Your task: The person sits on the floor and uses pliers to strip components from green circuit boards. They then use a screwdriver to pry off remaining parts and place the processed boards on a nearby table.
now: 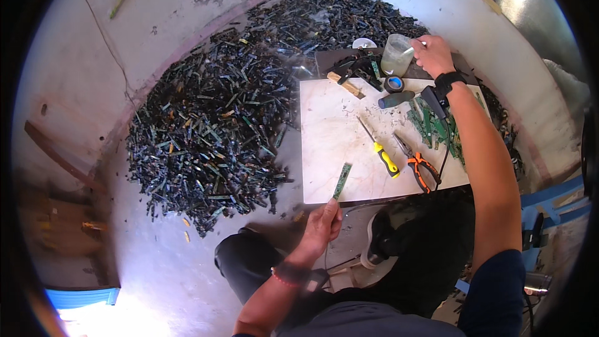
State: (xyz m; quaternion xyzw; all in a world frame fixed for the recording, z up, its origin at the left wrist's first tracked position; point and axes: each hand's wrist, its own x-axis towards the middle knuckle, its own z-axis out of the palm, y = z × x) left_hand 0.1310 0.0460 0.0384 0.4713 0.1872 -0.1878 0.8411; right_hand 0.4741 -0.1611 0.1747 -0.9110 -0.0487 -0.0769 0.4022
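Between the thumb and fingers of my left hand [322, 224], a narrow green circuit board strip [342, 181] points upward near the front edge of the white board. My right hand [434, 56] is stretched out to the far right, its fingers closed on a slim pale stick [414, 48]. That stick reaches to a translucent plastic cup [393, 62], which is tilted; the stick's lower end is hard to make out. Below the cup are a roll of tape [393, 83] and a dark-handled tool [397, 99].
On the white board [331, 131] lie a yellow-handled screwdriver [380, 153], orange-handled pliers [421, 165], a wooden piece [345, 85] and several green strips [428, 122]. A large heap of dark strips [212, 125] covers the floor to the left and back. A blue stool [552, 203] stands right.
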